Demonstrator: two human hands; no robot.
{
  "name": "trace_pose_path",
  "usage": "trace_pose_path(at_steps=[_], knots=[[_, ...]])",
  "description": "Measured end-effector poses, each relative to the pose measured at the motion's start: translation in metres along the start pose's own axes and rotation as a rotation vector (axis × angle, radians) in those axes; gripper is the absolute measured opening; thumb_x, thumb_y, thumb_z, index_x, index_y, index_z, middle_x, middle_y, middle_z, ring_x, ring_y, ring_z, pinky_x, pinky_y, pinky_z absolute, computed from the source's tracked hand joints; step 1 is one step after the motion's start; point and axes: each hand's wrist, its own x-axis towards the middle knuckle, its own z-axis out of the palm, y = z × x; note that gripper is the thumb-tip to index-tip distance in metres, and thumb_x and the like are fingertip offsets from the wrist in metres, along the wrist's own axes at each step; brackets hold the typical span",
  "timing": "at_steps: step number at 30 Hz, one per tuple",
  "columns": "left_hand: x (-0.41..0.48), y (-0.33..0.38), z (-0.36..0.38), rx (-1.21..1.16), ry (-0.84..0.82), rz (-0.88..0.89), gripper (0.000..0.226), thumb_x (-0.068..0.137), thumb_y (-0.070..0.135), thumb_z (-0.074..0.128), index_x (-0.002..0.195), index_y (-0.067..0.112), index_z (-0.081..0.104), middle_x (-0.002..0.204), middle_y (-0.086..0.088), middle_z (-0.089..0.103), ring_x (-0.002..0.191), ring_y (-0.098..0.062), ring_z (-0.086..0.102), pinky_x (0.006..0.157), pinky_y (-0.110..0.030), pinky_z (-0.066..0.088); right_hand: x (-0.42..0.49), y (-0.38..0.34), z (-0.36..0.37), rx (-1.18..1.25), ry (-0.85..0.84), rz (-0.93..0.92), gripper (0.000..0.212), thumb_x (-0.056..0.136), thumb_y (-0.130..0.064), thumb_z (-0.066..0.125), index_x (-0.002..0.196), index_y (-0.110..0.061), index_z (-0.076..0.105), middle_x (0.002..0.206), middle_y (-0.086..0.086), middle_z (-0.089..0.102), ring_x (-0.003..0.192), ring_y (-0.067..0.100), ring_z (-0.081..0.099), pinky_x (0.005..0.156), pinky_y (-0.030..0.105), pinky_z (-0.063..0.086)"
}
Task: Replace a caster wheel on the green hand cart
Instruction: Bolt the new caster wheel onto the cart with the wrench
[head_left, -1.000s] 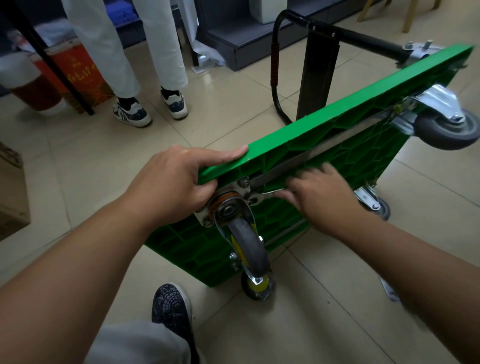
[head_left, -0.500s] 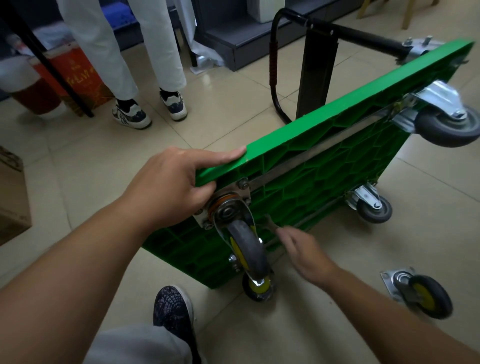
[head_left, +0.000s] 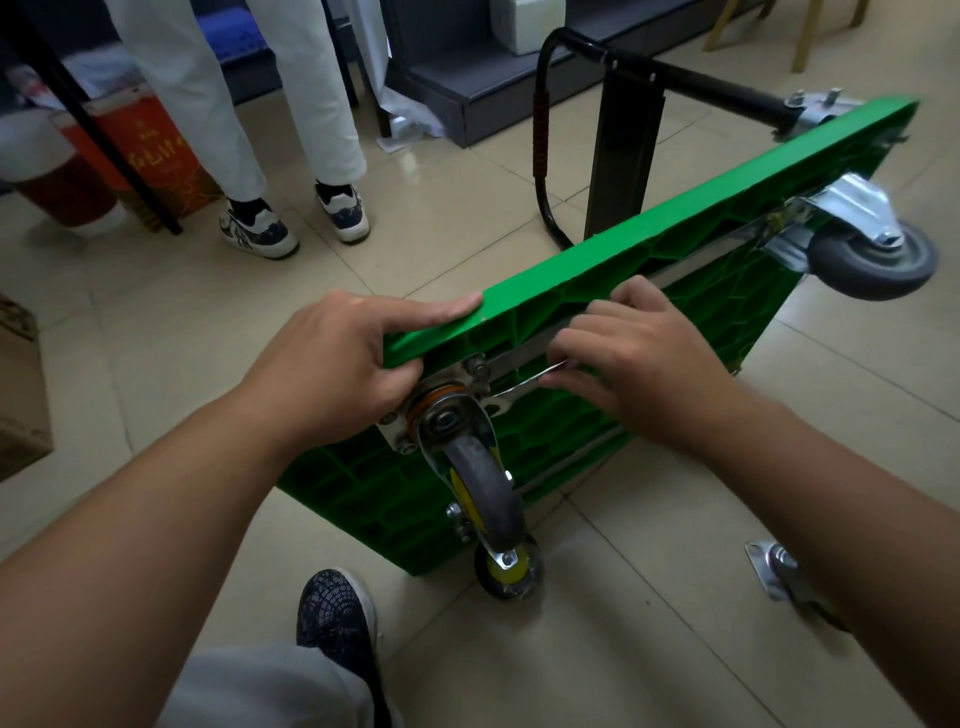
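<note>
The green hand cart (head_left: 358, 493) stands tipped on its long edge on the tiled floor (head_left: 675, 649). The left hand (head_left: 332, 374) grips the cart's upper rim at the near corner. Its fingers (head_left: 436, 312) lie pressed together along the top of the rim, and the thumb is curled underneath against the ribbed underside.

Just below that thumb a caster wheel (head_left: 480, 493) hangs from its mounting plate (head_left: 389, 428). The right hand (head_left: 639, 364) pinches a wrench (head_left: 519, 388), with its fingers curled close round the handle. The wrench's open end reaches from those fingertips to the plate's edge, between the two hands. Whether it sits on a bolt cannot be told.

Down from the left fingers, a second caster (head_left: 511, 574) touches the floor. Far beyond the right fingers, a third caster (head_left: 872, 260) juts from the cart's far corner. A loose caster (head_left: 769, 569) lies on the floor, well apart from the fingers and half hidden by the right forearm.

The cart's black handle (head_left: 727, 85) is folded behind the deck. Across the floor stand a person's legs in white trousers (head_left: 311, 104) and a red box (head_left: 150, 150). A cardboard box (head_left: 21, 389) sits at the left edge.
</note>
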Motion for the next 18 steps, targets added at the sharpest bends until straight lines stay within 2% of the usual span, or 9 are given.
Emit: trace_pose_path(at_steps=[7, 10, 13, 15, 18], knots=[[0.0, -0.001, -0.001, -0.025, 0.01, 0.017, 0.071, 0.087, 0.028, 0.058, 0.14, 0.072, 0.041, 0.105, -0.005, 0.079, 0.049, -0.013, 0.057, 0.055, -0.049, 0.054, -0.001, -0.007, 0.011, -0.093, 0.142, 0.024, 0.024, 0.097, -0.039, 0.063, 0.09, -0.016, 0.068, 0.081, 0.001, 0.066, 0.075, 0.024, 0.059, 0.084, 0.039, 0.04], [0.0, 0.0, 0.0, -0.022, 0.019, 0.02, 0.073, 0.088, 0.023, 0.061, 0.139, 0.072, 0.042, 0.105, -0.002, 0.08, 0.05, -0.015, 0.058, 0.055, -0.046, 0.054, 0.002, -0.005, 0.008, -0.078, 0.113, 0.037, 0.026, 0.096, -0.042, 0.06, 0.091, -0.017, 0.067, 0.081, 0.001, 0.066, 0.077, 0.024, 0.06, 0.088, 0.04, 0.039], [-0.001, 0.002, -0.001, -0.018, 0.018, 0.022, 0.069, 0.087, 0.024, 0.06, 0.139, 0.068, 0.048, 0.103, 0.004, 0.08, 0.047, -0.01, 0.054, 0.051, -0.04, 0.051, 0.005, -0.006, 0.014, -0.118, 0.089, 0.053, 0.027, 0.094, -0.044, 0.06, 0.091, -0.018, 0.066, 0.082, 0.001, 0.066, 0.078, 0.026, 0.06, 0.09, 0.042, 0.04], [-0.001, 0.003, -0.001, -0.006, 0.009, 0.018, 0.07, 0.088, 0.021, 0.063, 0.139, 0.067, 0.048, 0.098, 0.004, 0.08, 0.049, -0.015, 0.054, 0.049, -0.037, 0.046, 0.002, -0.007, 0.022, -0.098, 0.061, 0.134, 0.029, 0.093, -0.047, 0.059, 0.089, -0.019, 0.066, 0.083, 0.0, 0.068, 0.08, 0.026, 0.062, 0.089, 0.042, 0.041], [-0.001, 0.003, -0.002, -0.001, 0.005, 0.018, 0.072, 0.089, 0.017, 0.066, 0.14, 0.064, 0.049, 0.091, 0.005, 0.079, 0.054, -0.015, 0.055, 0.048, -0.031, 0.041, -0.01, -0.014, 0.037, 0.06, 0.001, 0.325, 0.031, 0.089, -0.052, 0.062, 0.087, -0.021, 0.067, 0.084, -0.002, 0.072, 0.084, 0.023, 0.066, 0.089, 0.04, 0.042]])
